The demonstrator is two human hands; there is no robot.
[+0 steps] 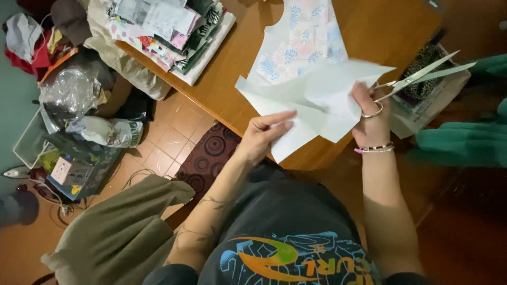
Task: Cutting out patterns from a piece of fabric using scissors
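My left hand [262, 133] pinches the lower edge of a white paper sheet [311, 100] held over the wooden table [232, 79]. My right hand [371, 113] grips silver scissors [422, 75], blades open and pointing right, while its fingers also touch the paper's right side. A leaf-printed cut fabric piece [303, 39] lies flat on the table just beyond the paper.
A stack of folded printed fabrics [174, 26] sits at the table's far left corner. Bags and clutter [79, 121] crowd the tiled floor at left. An olive cloth [121, 232] lies by my lap, teal fabric [465, 142] at right, a patterned rug [208, 155] below.
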